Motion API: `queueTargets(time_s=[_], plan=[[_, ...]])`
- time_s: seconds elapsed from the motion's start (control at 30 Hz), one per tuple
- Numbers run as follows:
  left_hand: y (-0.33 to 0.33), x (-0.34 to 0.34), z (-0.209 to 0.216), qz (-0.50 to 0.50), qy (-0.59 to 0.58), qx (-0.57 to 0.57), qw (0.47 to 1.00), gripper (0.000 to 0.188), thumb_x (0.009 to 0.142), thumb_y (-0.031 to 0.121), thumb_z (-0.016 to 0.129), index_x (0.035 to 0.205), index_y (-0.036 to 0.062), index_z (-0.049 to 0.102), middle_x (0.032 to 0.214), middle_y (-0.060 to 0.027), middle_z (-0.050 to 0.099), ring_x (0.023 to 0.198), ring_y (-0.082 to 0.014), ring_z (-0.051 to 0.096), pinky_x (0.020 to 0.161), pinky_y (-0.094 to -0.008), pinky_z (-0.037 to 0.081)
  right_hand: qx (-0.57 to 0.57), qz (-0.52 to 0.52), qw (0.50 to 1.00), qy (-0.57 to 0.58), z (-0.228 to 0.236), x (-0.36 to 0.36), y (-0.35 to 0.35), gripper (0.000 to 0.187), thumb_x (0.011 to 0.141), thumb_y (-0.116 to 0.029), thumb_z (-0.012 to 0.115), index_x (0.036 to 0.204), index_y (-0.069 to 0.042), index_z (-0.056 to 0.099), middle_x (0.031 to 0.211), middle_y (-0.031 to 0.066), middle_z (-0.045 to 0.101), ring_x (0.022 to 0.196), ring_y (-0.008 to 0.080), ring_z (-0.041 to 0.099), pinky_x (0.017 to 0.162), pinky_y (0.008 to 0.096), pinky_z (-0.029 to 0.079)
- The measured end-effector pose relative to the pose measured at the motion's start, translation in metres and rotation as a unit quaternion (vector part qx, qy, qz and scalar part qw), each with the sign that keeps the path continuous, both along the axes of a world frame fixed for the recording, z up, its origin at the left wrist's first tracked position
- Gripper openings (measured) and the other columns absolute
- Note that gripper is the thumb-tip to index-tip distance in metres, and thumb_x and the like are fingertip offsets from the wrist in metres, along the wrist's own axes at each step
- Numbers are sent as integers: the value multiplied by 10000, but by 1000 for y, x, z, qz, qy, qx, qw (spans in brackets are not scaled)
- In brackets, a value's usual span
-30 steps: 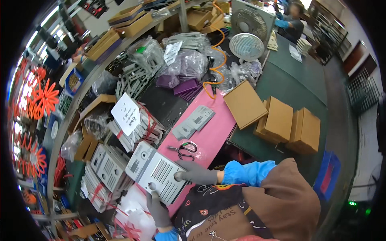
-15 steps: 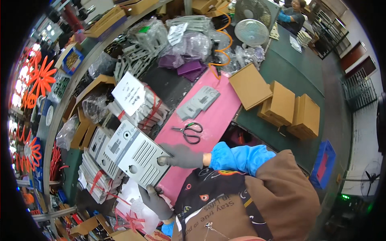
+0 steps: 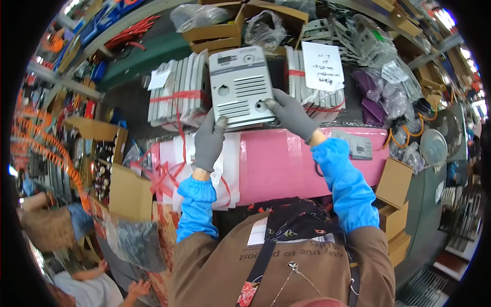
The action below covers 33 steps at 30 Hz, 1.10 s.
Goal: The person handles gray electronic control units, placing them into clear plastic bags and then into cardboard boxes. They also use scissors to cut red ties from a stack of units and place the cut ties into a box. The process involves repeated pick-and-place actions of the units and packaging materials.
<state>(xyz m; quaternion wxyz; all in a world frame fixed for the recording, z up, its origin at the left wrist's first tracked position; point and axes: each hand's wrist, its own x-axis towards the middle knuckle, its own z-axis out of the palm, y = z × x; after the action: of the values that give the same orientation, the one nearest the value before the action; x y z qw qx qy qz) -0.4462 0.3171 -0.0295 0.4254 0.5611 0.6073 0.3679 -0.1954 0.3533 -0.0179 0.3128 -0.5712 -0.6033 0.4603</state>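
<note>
The left hand (image 3: 208, 143) and right hand (image 3: 294, 117) are gripping the grey panel (image 3: 241, 86) by its near corners; its long axis is pointing away from the body, between the left stack (image 3: 186, 105) and right stack (image 3: 317, 100).

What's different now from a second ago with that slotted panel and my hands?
The view has swung left, and the grey slotted panel has moved farther from your body, between the left bundle and right bundle. Nothing was taken up or let go: your left hand and right hand both hold it, as before. The notched grey plate stays on the pink mat.
</note>
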Motion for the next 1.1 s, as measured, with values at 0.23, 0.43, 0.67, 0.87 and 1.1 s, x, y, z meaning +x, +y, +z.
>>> queueTargets(time_s=[0.23,0.43,0.67,0.87,1.1], plan=[[57,-4,-42,-40,222,177,958,453,983,266,563,1322,-34,541,1077,-188,675,923,-206,646,745,-335,526,167,41,974,-148,-47,21,41,272,881,-226,625,1097,-61,642,937,190,663,898,382,652,822,428,543],[49,-2,-15,-59,187,100,975,511,1004,289,508,1387,-50,485,1276,-262,609,1104,-370,609,945,-406,459,21,12,977,-213,6,3,22,286,933,-286,537,988,-16,612,754,190,680,737,333,706,672,487,551],[7,23,23,15,6,100,995,494,1015,255,524,1404,-45,471,1312,-169,585,1081,-231,610,878,-322,501,86,39,973,-210,-49,56,-83,364,962,-357,503,1201,-87,541,953,209,683,877,398,664,773,504,513],[-53,110,191,-380,213,514,739,342,870,347,730,1079,77,714,617,-35,509,558,-233,526,516,-361,385,-62,-45,985,-157,-75,107,-202,393,942,-341,542,1239,-91,606,940,129,710,809,303,681,768,420,529],[-108,145,265,-408,324,553,650,372,876,361,743,1052,38,694,613,3,522,488,-157,493,451,-284,388,-231,-242,942,10,-54,105,-277,420,953,-359,569,1284,-105,611,857,75,695,736,143,662,681,305,533]])
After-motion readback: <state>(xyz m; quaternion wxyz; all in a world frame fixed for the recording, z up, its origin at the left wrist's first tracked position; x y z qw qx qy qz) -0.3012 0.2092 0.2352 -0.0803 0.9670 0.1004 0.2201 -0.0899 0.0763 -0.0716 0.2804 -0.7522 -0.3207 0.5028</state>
